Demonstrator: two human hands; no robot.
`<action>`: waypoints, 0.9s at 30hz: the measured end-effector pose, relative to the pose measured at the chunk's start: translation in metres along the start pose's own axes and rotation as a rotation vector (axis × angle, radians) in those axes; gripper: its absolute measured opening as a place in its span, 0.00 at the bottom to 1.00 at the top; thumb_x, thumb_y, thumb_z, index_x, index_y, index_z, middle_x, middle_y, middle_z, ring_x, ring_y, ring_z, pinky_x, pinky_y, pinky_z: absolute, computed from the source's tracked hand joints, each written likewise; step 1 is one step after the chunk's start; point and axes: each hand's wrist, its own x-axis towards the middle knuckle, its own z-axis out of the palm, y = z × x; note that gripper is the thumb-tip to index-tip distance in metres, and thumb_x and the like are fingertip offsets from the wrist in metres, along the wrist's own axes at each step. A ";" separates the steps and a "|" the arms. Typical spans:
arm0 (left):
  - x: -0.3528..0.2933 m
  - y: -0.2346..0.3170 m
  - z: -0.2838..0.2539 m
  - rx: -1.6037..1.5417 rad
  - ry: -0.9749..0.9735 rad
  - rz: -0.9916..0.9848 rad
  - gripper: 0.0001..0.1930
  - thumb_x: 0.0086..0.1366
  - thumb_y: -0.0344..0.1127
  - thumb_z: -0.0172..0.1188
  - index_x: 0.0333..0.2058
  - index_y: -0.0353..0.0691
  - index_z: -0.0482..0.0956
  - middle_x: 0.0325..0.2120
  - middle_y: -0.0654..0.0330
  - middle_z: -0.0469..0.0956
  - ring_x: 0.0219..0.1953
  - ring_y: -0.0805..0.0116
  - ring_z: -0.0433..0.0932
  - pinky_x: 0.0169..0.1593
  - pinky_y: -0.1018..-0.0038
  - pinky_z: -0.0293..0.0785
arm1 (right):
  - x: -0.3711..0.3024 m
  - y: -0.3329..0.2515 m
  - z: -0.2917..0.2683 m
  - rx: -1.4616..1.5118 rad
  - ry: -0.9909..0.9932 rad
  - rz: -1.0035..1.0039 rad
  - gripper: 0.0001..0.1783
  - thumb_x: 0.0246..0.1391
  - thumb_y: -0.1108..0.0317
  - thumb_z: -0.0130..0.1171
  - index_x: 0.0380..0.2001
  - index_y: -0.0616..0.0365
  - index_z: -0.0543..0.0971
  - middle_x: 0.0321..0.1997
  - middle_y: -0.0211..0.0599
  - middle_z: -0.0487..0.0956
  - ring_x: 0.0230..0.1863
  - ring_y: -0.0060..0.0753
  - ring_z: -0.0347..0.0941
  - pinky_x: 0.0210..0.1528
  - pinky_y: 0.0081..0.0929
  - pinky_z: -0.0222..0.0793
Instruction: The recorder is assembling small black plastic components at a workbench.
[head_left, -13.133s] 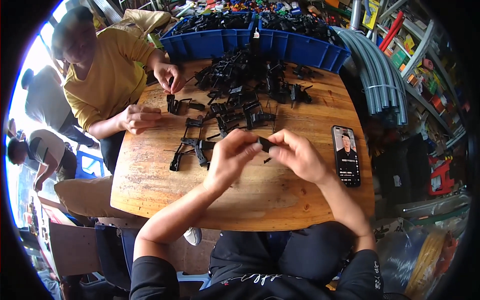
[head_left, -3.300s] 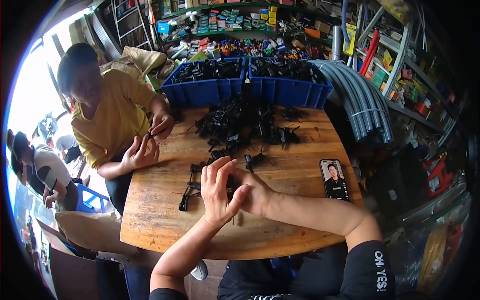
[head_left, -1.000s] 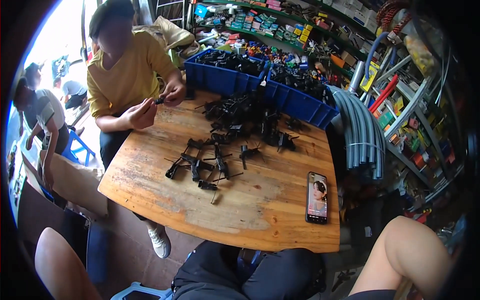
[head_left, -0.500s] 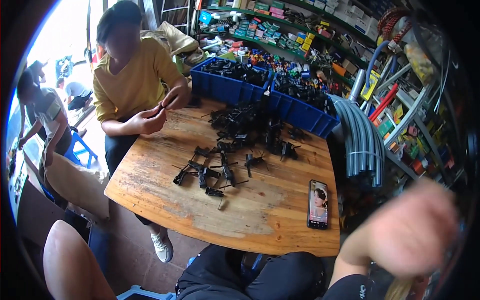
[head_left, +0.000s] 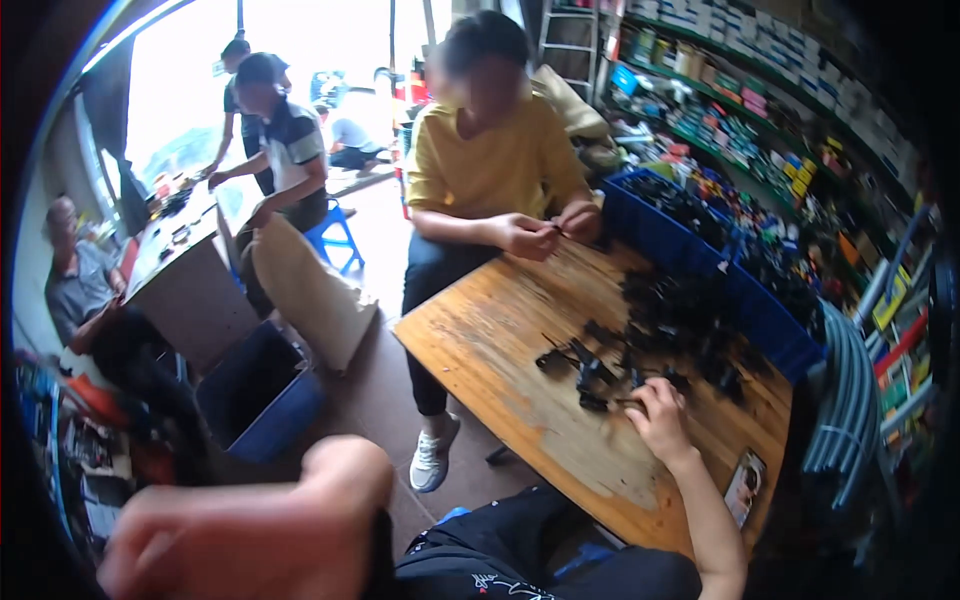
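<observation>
On the wooden table, my right hand reaches to the near edge of a group of small black plastic parts. Its fingers are bent and pinched together at one dark part, partly covered by the fingertips. Several of these parts have thin rods sticking out, and a larger dark heap lies behind them. My left hand is raised at the lower left, away from the table. Motion smears it, so its fingers cannot be made out. A phone rests by my right forearm.
Across the table, a person in a yellow top holds a small dark piece. Blue bins full of parts line the far right edge, with grey tubes beside them. A blue tub and a sack stand on the left floor.
The view has swung left, bringing more people and the tub into sight. My right hand has gone from raised at the lower right to the black parts. My left hand has come into view.
</observation>
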 end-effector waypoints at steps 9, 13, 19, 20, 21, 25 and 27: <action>-0.290 0.085 -0.105 -0.014 -1.627 -1.731 0.16 0.52 0.41 0.61 0.37 0.40 0.75 0.30 0.51 0.75 0.33 0.55 0.76 0.39 0.66 0.72 | -0.010 0.025 -0.022 0.398 0.269 0.217 0.04 0.47 0.78 0.56 0.28 0.61 0.72 0.27 0.32 0.74 0.27 0.20 0.72 0.30 0.20 0.68; -0.325 0.065 -0.075 0.076 -1.665 -1.547 0.13 0.51 0.36 0.61 0.35 0.38 0.77 0.28 0.53 0.76 0.36 0.60 0.77 0.38 0.71 0.72 | -0.017 0.027 -0.021 0.866 0.344 0.483 0.10 0.51 0.76 0.56 0.39 0.64 0.73 0.33 0.32 0.75 0.31 0.20 0.72 0.35 0.17 0.69; -0.344 0.047 -0.023 -0.397 -1.289 -2.384 0.20 0.59 0.39 0.57 0.48 0.35 0.70 0.40 0.60 0.75 0.39 0.71 0.74 0.38 0.76 0.71 | -0.035 0.031 -0.028 1.533 0.533 0.703 0.07 0.54 0.70 0.56 0.37 0.57 0.74 0.35 0.29 0.75 0.31 0.22 0.71 0.37 0.19 0.68; -0.343 0.056 -0.023 -0.438 -1.215 -2.392 0.19 0.60 0.39 0.57 0.48 0.35 0.71 0.38 0.61 0.75 0.38 0.73 0.74 0.39 0.77 0.71 | -0.038 0.028 -0.033 1.635 0.544 0.700 0.07 0.54 0.69 0.56 0.36 0.55 0.74 0.35 0.28 0.75 0.31 0.23 0.70 0.37 0.19 0.68; -0.345 0.066 -0.030 -0.470 -1.152 -2.423 0.19 0.60 0.38 0.57 0.47 0.35 0.71 0.36 0.61 0.75 0.37 0.74 0.74 0.38 0.77 0.71 | -0.040 0.024 -0.037 1.655 0.549 0.765 0.07 0.55 0.68 0.55 0.37 0.53 0.75 0.35 0.28 0.76 0.31 0.22 0.70 0.38 0.20 0.67; -0.333 0.084 -0.035 -0.605 -1.095 -2.500 0.13 0.61 0.34 0.56 0.41 0.32 0.72 0.27 0.61 0.76 0.31 0.74 0.75 0.35 0.77 0.71 | -0.047 0.015 -0.044 1.729 0.514 0.732 0.08 0.55 0.68 0.54 0.39 0.54 0.73 0.37 0.26 0.75 0.36 0.21 0.70 0.43 0.19 0.67; -0.330 0.086 -0.035 -0.581 -1.018 -2.564 0.12 0.61 0.34 0.56 0.39 0.32 0.72 0.26 0.62 0.75 0.30 0.75 0.74 0.34 0.78 0.70 | -0.042 0.010 -0.046 1.601 0.510 0.679 0.09 0.56 0.70 0.52 0.41 0.54 0.72 0.39 0.31 0.76 0.37 0.20 0.71 0.42 0.22 0.66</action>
